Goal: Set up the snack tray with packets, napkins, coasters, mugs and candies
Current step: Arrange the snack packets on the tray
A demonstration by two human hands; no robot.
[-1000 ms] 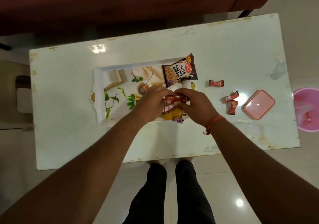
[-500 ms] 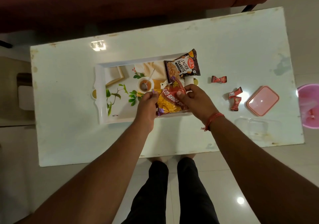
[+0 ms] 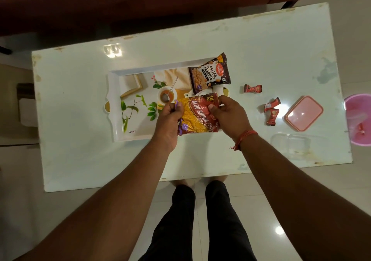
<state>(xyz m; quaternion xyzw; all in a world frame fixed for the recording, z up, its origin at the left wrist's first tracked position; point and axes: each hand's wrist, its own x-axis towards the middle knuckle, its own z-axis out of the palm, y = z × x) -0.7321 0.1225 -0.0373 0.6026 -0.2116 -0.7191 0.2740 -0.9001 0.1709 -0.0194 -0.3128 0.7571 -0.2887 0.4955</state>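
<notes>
Right now both hands hold the red and yellow foil packet of aloo bhujia sev (image 3: 197, 116) over the right end of the white rectangular tray with a printed tea-and-leaves picture (image 3: 115, 108). The left hand (image 3: 169, 120) pinches the packet's purple-trimmed left edge between thumb and curled fingers, and the right hand (image 3: 228, 116) grips its red right end, thumb on top. Held by both ends, the packet stays stretched flat with its label up, probably so it can be laid down neatly beside the dark brown salted peanuts packet (image 3: 209, 74), which already lies at the tray's far right corner, overhanging the rim.

On the glossy white desk (image 3: 80, 150), to the right of the tray, three small red wrapped candies (image 3: 253, 88) lie loose: one alone, two touching each other nearer the pink rectangular plastic lid (image 3: 304, 113). A clear plastic container (image 3: 289, 144) sits just in front of that lid, likely the box the candies came from. No napkins, coasters or mugs are visible, so the setting-up looks to be at an early stage.
</notes>
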